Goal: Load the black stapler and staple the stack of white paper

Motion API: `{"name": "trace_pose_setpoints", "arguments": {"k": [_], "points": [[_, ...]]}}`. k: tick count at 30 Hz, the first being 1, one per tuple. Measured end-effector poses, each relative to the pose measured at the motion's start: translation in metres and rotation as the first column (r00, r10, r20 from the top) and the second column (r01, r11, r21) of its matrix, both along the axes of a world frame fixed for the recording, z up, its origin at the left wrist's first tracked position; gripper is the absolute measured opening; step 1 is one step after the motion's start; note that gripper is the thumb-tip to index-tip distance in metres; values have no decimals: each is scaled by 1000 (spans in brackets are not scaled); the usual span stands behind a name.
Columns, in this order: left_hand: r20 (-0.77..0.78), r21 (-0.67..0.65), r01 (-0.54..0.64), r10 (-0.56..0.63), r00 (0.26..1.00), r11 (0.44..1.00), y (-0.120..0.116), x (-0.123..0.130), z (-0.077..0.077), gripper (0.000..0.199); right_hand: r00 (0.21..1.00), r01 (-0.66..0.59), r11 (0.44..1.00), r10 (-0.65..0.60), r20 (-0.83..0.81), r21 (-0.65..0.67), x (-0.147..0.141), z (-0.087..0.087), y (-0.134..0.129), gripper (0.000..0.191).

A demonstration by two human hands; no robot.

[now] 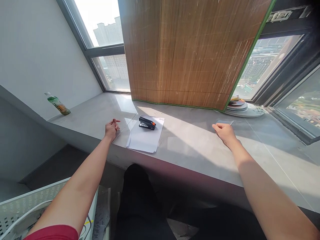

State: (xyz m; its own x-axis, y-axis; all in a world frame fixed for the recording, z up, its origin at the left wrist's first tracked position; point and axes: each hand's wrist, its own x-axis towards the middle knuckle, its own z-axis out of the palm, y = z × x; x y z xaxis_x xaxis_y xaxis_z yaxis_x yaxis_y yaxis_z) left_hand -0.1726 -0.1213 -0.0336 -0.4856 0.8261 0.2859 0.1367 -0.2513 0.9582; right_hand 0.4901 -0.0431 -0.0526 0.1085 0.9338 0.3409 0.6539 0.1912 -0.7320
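My left hand (111,130) rests on the ledge to the left of the papers, its fingers loosely curled in with nothing visible in them. To its right lies a small stack of white paper (143,141), slightly askew. A black stapler (147,123) with an orange-red patch sits on the upper part of the sheets, and neither hand touches it. Far to the right, my right hand (225,133) is closed in a fist, its inner side hidden. Just behind it shows a flat, clear item (226,122); whether the fingers grip it I cannot make out.
A green-labelled bottle (58,104) leans at the ledge's left end. Stacked plates (241,108) stand at the back right. A brown slatted blind (185,53) hangs over the window behind the pale ledge (190,143). Below left is a white perforated basket (22,206).
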Motion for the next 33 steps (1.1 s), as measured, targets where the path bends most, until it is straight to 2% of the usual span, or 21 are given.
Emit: {"name": "trace_pose_setpoints", "arguments": {"k": [9,15,18,26,31,33], "points": [[57,-10,29,-29,998,1000,1,0,0,56,1000,0,998,0,-4,-56,5,-7,5,47],[-2,-76,27,-28,1000,997,3,3,2,54,1000,6,996,-6,0,-85,5,-7,6,44],[-92,-134,27,-39,995,991,5,9,3,53,1000,2,997,-1,9,-79,5,-6,6,43],[-328,-287,68,-165,930,956,4,25,4,50,1000,-9,998,10,11,-60,3,-6,5,49],[-555,-239,40,-170,814,970,4,33,10,36,1000,-22,998,22,4,-55,3,-9,6,52],[-627,-243,62,-206,751,968,7,39,12,52,1000,-29,998,30,3,-50,3,-9,7,53]]}}
